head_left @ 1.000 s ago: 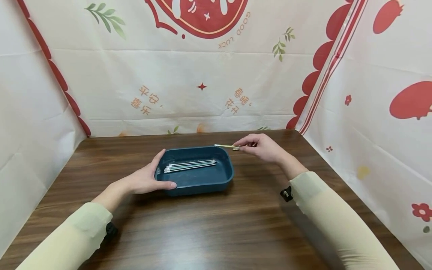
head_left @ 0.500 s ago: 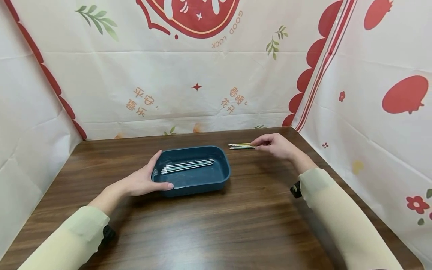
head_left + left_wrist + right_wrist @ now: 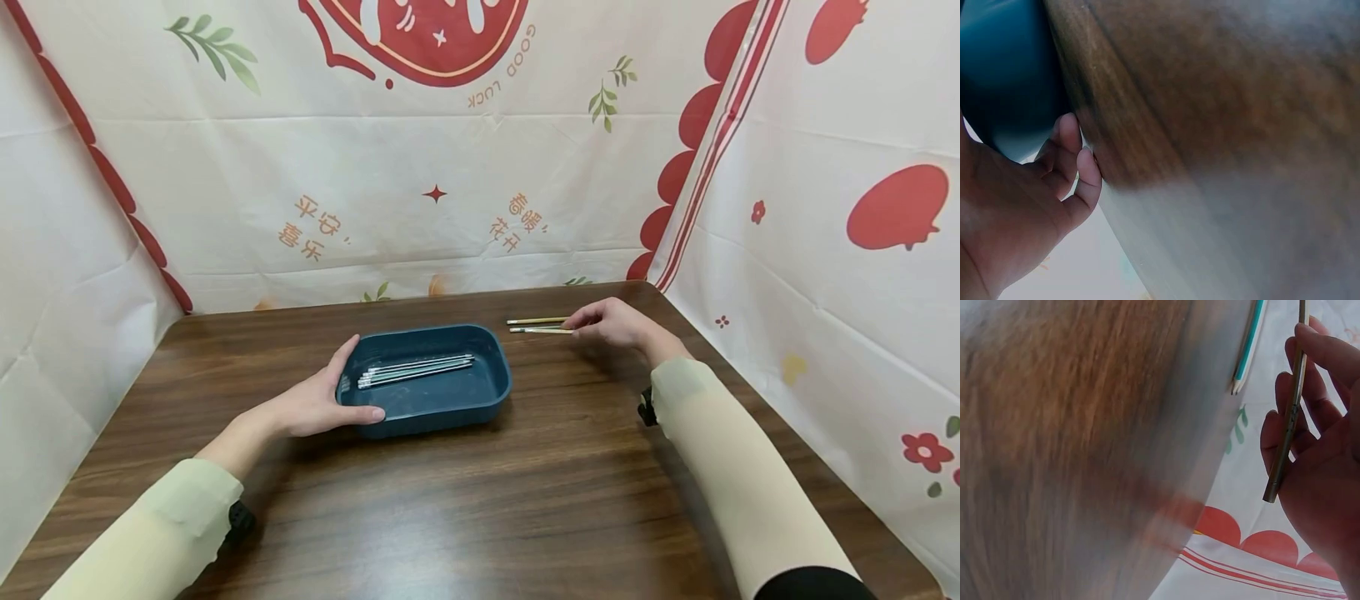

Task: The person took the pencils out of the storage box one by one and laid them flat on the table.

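Note:
A dark teal plastic tray (image 3: 442, 421) sits on the table, with several slim pencils (image 3: 416, 371) lying side by side in it. My left hand (image 3: 318, 404) grips its left end, thumb along the near rim and index finger at the far left corner. Right of the tray, my right hand (image 3: 615, 323) pinches a gold pencil (image 3: 1291, 422) between thumb and fingers in the right wrist view. Beside that hand, a teal pencil (image 3: 1250, 344) and a pale one (image 3: 1259, 347) lie together, sharpened tips showing. The head view shows pencil ends pointing toward the tray.
The brown wooden table (image 3: 450, 517) ends at a white printed cloth (image 3: 420, 158) behind, with more cloth on both sides. Dark devices are strapped at both wrists, and a black band (image 3: 813, 583) crosses the right sleeve.
My right hand and the gold pencil have shifted right, away from the tray's corner, and more of the pencils there shows. My left hand keeps its grip; the head view has turned slightly.

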{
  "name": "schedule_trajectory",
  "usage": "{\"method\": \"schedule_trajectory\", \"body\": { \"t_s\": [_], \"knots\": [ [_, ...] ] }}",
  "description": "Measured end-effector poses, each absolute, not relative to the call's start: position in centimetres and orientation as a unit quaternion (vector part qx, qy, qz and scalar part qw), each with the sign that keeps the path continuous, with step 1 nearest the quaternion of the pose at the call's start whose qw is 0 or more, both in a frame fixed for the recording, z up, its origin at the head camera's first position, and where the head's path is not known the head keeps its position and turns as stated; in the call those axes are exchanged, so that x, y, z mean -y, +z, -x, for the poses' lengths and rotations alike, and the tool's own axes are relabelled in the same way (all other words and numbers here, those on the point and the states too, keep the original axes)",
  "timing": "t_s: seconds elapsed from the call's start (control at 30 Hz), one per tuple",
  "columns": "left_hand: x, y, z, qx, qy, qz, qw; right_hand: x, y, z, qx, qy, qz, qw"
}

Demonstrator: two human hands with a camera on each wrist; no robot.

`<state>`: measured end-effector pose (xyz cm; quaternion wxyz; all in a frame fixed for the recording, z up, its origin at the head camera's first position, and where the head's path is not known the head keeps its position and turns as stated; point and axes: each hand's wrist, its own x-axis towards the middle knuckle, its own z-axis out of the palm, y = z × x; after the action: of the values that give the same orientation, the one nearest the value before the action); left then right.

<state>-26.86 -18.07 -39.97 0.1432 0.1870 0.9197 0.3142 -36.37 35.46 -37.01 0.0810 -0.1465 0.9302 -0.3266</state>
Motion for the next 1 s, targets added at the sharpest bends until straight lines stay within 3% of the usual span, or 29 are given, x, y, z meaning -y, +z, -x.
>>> {"method": "schedule_trajectory", "body": {
  "t_s": [1.0],
  "knots": [
    [18.2, -40.0, 26.9, -0.918, 0.318, -0.186, 0.147, -32.3, -39.0, 39.8, -0.957, -0.227, 0.16, 0.081]
  ]
}}
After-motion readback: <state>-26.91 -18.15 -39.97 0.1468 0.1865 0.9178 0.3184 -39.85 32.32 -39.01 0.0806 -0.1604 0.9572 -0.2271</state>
